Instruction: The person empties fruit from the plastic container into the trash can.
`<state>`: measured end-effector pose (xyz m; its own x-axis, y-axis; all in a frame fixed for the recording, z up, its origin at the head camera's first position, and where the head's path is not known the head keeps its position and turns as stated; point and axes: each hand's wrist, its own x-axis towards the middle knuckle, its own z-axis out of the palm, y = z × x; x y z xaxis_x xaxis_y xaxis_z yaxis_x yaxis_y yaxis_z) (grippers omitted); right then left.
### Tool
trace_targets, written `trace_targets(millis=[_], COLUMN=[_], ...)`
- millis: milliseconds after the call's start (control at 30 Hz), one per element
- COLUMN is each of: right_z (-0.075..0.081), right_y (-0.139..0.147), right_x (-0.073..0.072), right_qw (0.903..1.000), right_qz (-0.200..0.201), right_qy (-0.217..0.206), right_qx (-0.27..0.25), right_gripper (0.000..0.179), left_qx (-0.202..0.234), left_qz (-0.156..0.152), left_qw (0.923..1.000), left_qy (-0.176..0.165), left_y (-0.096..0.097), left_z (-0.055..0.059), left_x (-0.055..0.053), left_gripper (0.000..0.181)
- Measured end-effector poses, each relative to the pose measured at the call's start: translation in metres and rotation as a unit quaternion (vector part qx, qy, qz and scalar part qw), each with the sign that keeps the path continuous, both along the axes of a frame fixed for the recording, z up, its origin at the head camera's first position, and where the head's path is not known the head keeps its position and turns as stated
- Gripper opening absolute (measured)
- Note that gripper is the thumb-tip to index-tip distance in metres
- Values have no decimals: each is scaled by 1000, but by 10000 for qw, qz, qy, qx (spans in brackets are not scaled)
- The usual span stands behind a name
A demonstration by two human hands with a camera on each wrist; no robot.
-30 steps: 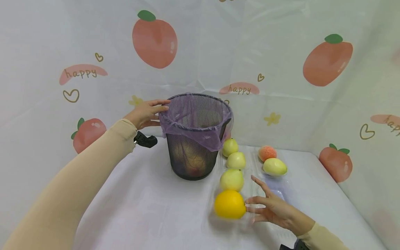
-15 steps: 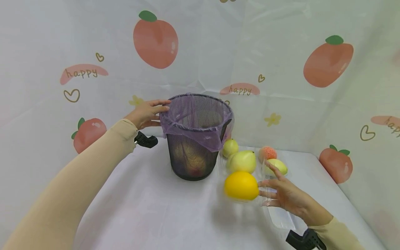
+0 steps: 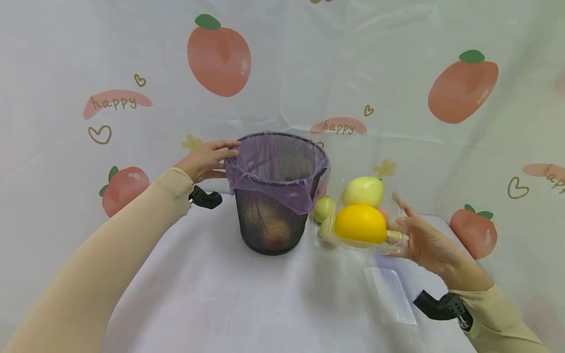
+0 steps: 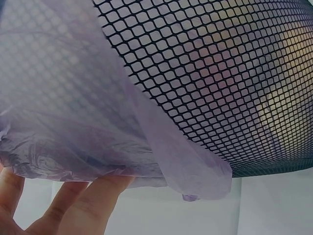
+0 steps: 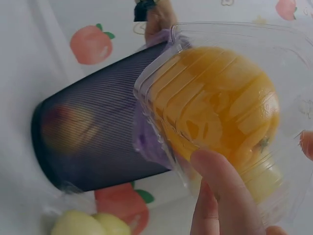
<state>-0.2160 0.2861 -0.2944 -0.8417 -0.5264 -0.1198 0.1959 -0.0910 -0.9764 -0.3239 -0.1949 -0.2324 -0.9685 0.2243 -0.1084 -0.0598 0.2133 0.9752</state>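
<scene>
My left hand (image 3: pixel 206 161) touches the left rim of a black mesh bin (image 3: pixel 265 225) lined with a purple plastic bag (image 3: pixel 287 195). Its fingers lie fairly straight against the bag's folded edge in the left wrist view. With its fingers and thumb, my right hand (image 3: pixel 434 247) grips a clear plastic container (image 5: pixel 288 44), raised above the table right of the bin. Inside that container are a yellow-orange fruit (image 3: pixel 360 224) and a pale yellow-green fruit (image 3: pixel 363 191). Reddish-yellow fruit (image 5: pixel 68 128) shows dimly through the bin's mesh.
Pale green fruits (image 3: pixel 324 209) sit in clear packaging just right of the bin, partly hidden behind the raised container. Another clear tray (image 3: pixel 393 296) lies on the white table (image 3: pixel 247 304). A printed white sheet (image 3: pixel 282 59) hangs behind.
My right hand has lifted the clear container with its two fruits off the table and carried it up, rightward and farther back. The left hand has stayed at the bin's rim.
</scene>
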Motion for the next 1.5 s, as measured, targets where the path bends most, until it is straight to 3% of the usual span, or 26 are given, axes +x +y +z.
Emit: trace_targets(millis=[433,733,933,1500], right_z=[62,103,126,161], right_y=[-17,-28,-41,-85], right_x=[-25,-40,-50,-64], right_qw=[9972,9947,9913,9760], right_qz=[-652,-987,-1272,-1808], right_qy=[-195,-171,83,316], right_qx=[-302,-213,314,1171], right_gripper=[77,82,82,92], left_qx=[-51,37,48,121], left_qz=[-23,-62,-89,-30], left_qw=[10000,10000,9999,9999], left_qy=[1,-44,-50,-87], left_y=[0,0,-1,0], left_z=[0,-1,-1,-1], left_x=[-1,-2,-2,-2], left_gripper=[53,53,53,54])
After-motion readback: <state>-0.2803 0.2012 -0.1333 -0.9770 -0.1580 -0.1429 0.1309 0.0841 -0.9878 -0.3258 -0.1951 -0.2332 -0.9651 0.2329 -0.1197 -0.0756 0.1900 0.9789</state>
